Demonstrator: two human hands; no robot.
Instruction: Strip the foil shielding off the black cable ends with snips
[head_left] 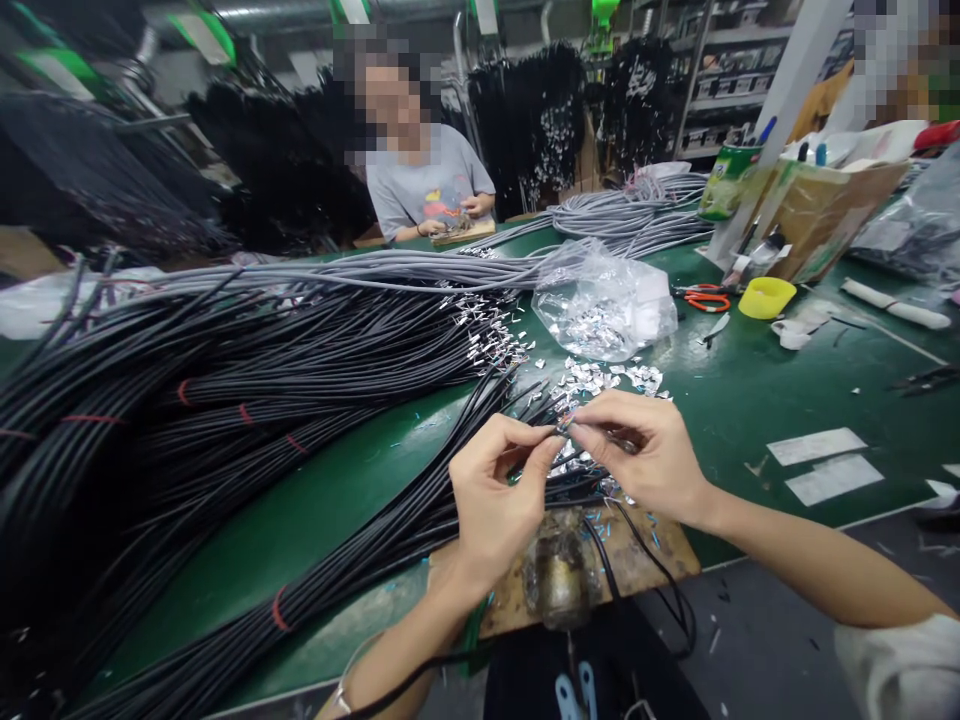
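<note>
My left hand [499,490] and my right hand [649,450] meet over the front of the green table, fingertips nearly touching. The left pinches the end of a black cable, and the right pinches the thin wires at that same end. Just behind them lie white and silver scraps [600,376]. Below is a wooden board [645,560] with a worn metal block [562,575] on it and small blue bits around. A bundle of black cables [337,545], tied with a red band, runs from the lower left toward my hands.
Large bundles of black cables [337,350] cover the left side, with grey cables [360,268] behind. A clear plastic bag [611,300], orange scissors [706,297], yellow ring [766,297] and white strips [817,446] lie rightward. Across the table sits a person [431,185], hands busy over a small board.
</note>
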